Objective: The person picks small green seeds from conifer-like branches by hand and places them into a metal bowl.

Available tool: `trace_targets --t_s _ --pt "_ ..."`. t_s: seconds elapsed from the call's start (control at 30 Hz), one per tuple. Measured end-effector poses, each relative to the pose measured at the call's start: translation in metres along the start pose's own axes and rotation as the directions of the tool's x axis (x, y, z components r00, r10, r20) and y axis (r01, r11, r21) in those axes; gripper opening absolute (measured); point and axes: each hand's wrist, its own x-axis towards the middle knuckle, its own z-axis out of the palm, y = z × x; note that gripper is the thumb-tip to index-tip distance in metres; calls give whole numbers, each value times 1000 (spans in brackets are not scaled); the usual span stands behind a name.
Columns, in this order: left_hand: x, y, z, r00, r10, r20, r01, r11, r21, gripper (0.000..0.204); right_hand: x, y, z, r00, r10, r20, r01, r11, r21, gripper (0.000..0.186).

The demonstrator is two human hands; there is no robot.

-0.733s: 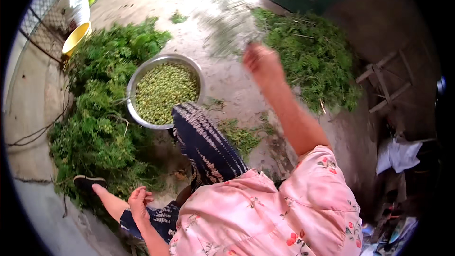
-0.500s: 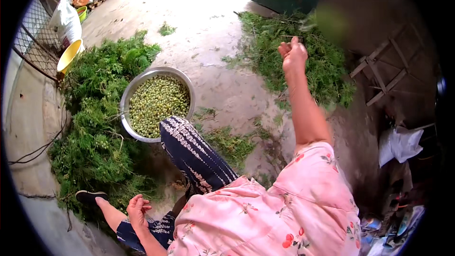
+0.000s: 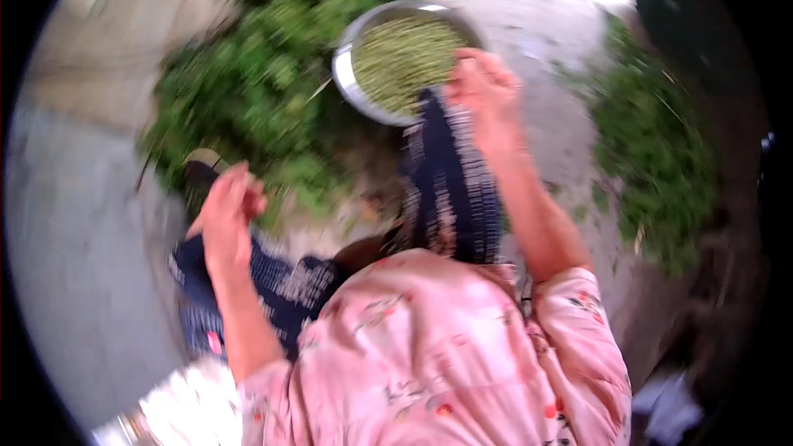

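A round metal basin [image 3: 347, 74] holds many small green and yellowish fruits [image 3: 405, 54]. My right hand [image 3: 487, 97] hovers by the basin's right rim, just above my knee. Its fingers are curled in; whatever they may hold is hidden. My left hand [image 3: 229, 219] is over my left leg, beside the leafy pile, with fingers bent together. Blur hides any small thing in that hand. A large heap of feathery green branches [image 3: 264, 91] lies left of the basin and touches it.
Another pile of green branches [image 3: 657, 149] spreads on the concrete floor [image 3: 562, 116] at the right. Behind it stands a dark green panel [image 3: 681, 12]. My shoe [image 3: 202, 169] rests by the left heap. A white bag-like thing [image 3: 669, 405] shows at the lower right.
My right hand has come back from the right-hand branch pile to the basin. The view has swung left and down. My left hand stays near my left leg, fingers still bent.
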Motion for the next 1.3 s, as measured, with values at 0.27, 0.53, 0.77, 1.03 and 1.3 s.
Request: trace_targets --t_s 0.27,0.53,0.77,1.03,1.3 --pt "-34 15 -72 926 108 -361 -193 959 -209 26 -18 77 36 941 266 210 -238 959 -151 19" --pt "-66 10 -102 844 108 -526 -265 936 -233 24 -29 88 65 911 290 292 -230 947 -223 19" --pt "-49 -4 -121 826 67 -560 -280 911 -304 20 -34 87 128 913 184 363 -112 971 -209 21" --pt "3 -5 -133 879 12 -476 -200 917 -346 21 -12 121 175 894 134 427 -3 956 -294 19" --pt "94 -24 -120 956 -126 -264 -20 872 -489 17 20 271 134 766 616 185 -278 577 -768 12"
